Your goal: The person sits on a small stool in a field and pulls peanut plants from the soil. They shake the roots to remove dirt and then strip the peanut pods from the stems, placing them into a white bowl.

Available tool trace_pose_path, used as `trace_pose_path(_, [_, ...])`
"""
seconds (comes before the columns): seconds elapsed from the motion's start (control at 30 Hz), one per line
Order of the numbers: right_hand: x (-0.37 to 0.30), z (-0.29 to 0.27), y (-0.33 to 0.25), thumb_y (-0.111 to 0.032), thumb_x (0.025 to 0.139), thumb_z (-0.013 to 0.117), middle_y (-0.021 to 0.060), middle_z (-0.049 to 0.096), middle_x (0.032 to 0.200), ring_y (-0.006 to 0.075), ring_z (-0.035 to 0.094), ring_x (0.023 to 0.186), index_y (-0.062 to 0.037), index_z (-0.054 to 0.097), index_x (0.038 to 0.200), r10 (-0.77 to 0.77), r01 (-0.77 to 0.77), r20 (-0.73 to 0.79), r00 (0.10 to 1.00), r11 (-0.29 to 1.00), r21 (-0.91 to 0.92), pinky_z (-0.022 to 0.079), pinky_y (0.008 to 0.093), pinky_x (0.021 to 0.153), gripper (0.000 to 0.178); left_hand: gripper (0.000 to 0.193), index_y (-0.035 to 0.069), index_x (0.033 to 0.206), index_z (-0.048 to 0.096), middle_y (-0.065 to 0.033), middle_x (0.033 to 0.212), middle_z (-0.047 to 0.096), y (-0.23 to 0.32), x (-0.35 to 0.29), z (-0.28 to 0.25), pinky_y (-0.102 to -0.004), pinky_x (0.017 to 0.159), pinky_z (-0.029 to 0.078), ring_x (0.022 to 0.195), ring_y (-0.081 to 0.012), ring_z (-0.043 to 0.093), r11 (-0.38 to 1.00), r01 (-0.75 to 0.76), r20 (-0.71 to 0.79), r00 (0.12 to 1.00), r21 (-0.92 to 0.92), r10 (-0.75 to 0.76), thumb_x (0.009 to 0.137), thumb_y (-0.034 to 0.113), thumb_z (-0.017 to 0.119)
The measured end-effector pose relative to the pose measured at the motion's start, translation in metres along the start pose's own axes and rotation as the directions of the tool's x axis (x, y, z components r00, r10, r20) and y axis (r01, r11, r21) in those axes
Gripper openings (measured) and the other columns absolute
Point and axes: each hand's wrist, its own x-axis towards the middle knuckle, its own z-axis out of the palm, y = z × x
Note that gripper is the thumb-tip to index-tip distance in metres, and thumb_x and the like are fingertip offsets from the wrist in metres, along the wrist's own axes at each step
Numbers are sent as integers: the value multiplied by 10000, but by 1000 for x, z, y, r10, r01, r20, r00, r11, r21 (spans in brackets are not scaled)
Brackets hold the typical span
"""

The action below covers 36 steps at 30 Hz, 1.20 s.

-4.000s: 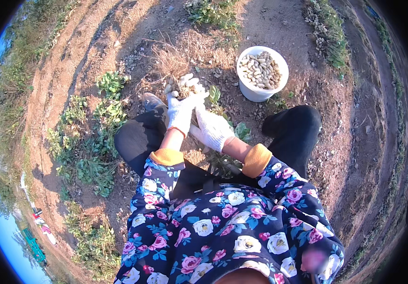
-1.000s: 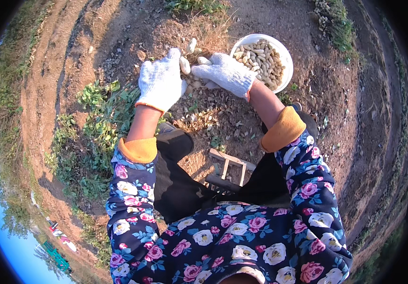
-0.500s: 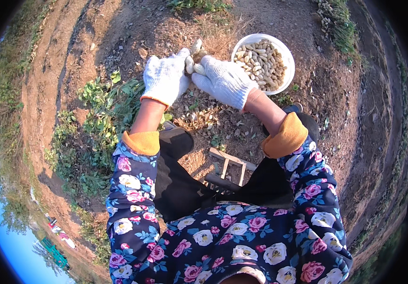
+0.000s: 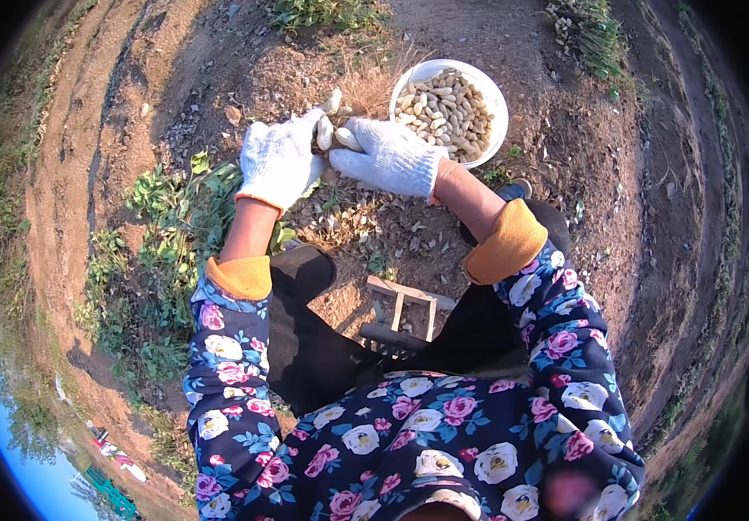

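Observation:
My left hand, in a white knit glove with an orange edge, is closed around the stem end of a small peanut cluster. Several pale pods show between my hands: one peanut lies by my left fingertips and another peanut points away above them. From the right, my right hand, gloved alike, pinches a peanut of the same cluster. The stems are mostly hidden by the gloves. Just beyond my right hand stands a round white bucket holding many unshelled peanuts.
Pulled leafy plants lie in a heap left of my legs. A small wooden frame is on the soil between my knees. Green weeds grow farther ahead. At the far lower left is a green crate.
The whole view has shifted, so the bucket, plants and hands appear farther left. My hands remain together at the peanut cluster, their fingers slightly rearranged around the pods.

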Motion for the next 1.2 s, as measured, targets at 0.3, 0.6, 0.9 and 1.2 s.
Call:
trace_pose_path(0.3, [2, 9, 2, -385, 846, 593, 191, 652, 846, 330, 653, 832, -13, 605, 959, -122, 119, -26, 992, 988, -98, 492, 392, 735, 389, 340, 231, 1131, 590, -61, 756, 662, 4, 1, 3, -402, 655, 411, 703, -254, 646, 994, -75, 51, 996, 84, 71, 791, 239, 602])
trace_pose_path(0.6, [3, 23, 4, -336, 912, 472, 179, 645, 835, 346, 637, 782, -49, 602, 981, -52, 57, -40, 998, 987, 152, 489, 418, 748, 323, 276, 197, 1093, 607, -51, 772, 657, 7, 4, 4, -387, 626, 412, 700, -230, 646, 989, -111, -72, 990, 93, 118, 826, 259, 574])
trace_pose_path(0.9, [-11, 24, -9, -342, 898, 547, 10, 557, 701, 91, 530, 552, -47, 594, 953, 246, -337, 234, 941, 584, 738, 439, 244, 416, 304, 257, 193, 1013, 595, -42, 858, 687, 13, 8, -5, -398, 737, 409, 831, -233, 669, 995, 28, -60, 998, 98, -22, 776, 284, 633])
trace_pose_path(1.2, [-21, -29, 31, -443, 886, 553, 98, 653, 781, 217, 658, 697, -10, 602, 1017, 195, -231, -297, 935, 969, -92, 543, 350, 587, 455, 303, 214, 1027, 608, -115, 932, 690, -32, 0, -22, -439, 788, 433, 847, -303, 650, 939, 333, -36, 941, -84, -337, 725, 221, 585])
